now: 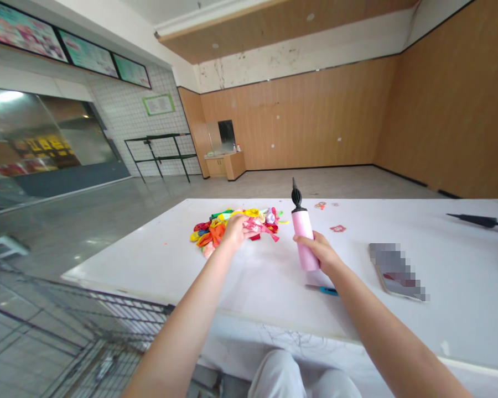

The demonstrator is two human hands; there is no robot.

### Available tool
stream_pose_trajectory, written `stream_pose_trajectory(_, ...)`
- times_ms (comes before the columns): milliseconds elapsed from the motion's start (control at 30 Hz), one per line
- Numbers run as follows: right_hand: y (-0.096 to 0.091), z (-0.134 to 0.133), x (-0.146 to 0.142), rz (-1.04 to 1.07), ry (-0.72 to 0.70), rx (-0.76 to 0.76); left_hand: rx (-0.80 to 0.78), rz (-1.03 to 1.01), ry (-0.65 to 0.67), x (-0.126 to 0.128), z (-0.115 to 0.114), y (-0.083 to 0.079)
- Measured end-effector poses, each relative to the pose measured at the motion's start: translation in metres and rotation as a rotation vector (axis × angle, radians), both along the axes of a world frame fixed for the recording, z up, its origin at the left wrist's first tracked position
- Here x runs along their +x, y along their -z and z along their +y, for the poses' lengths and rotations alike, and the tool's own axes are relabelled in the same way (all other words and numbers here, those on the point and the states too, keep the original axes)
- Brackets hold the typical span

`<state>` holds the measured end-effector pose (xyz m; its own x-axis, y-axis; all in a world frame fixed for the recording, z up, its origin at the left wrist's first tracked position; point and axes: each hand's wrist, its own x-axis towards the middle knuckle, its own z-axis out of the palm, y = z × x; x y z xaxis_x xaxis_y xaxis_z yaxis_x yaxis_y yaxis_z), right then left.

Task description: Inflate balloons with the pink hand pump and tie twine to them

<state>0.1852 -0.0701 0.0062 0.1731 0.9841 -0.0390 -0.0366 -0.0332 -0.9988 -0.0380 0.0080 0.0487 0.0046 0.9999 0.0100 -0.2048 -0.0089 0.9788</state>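
Note:
My right hand (321,251) is wrapped round the pink barrel of a hand balloon pump (302,232), which stands nearly upright over the table with its black nozzle pointing up. To the left, my left hand (234,233) is closed on a limp pink-red balloon (255,225) with a white print. Its fingertips are partly hidden. Under and around that hand lies a pile of uninflated balloons (218,235) in orange, yellow, green, blue and red. A gap separates the balloon from the pump.
On the white table (265,293), a thin blue-handled tool (328,291) lies below the pump. Further right are a phone (394,271) and a black pointed object (481,221). Small red cutouts (338,228) lie beyond the pump. A wire rack (120,315) stands at the table's left front.

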Motion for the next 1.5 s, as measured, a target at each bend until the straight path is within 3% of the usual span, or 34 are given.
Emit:
stream_pose_trajectory(133,-0.001,-0.003,0.000,0.468,-0.163,-0.040,-0.067,-0.104,0.107,0.018,-0.012,0.005)
stream_pose_trajectory(233,0.000,-0.002,0.002,0.665,-0.358,-0.068,-0.114,-0.123,0.128,0.031,-0.013,0.016)
stream_pose_trajectory(533,0.009,0.006,0.007,0.638,-0.282,-0.122,-0.056,-0.173,-0.099,0.051,-0.010,0.051)
stream_pose_trajectory(700,0.006,0.005,0.009,0.689,-0.269,-0.089,0.034,-0.133,-0.121,0.052,-0.010,0.059)
stream_pose_trajectory(900,0.005,0.005,0.010,0.753,-0.308,-0.034,0.173,0.072,-0.265,0.054,-0.009,0.063)
stream_pose_trajectory(967,0.006,0.006,0.011,0.760,-0.339,-0.002,0.191,0.118,-0.146,0.057,-0.014,0.062)
stream_pose_trajectory(1067,0.009,0.008,0.013,0.757,-0.393,0.029,0.107,0.147,0.186,0.062,-0.025,0.060)
stream_pose_trajectory(1200,0.011,0.007,0.015,0.694,-0.461,0.011,-0.031,0.024,0.506,0.066,-0.035,0.058)
stream_pose_trajectory(1300,0.011,0.005,0.012,0.642,-0.485,0.059,-0.073,-0.174,0.534,0.065,-0.033,0.058)
stream_pose_trajectory(1500,0.004,-0.004,0.001,0.560,-0.462,0.123,-0.039,-0.321,0.355,0.058,-0.027,0.057)
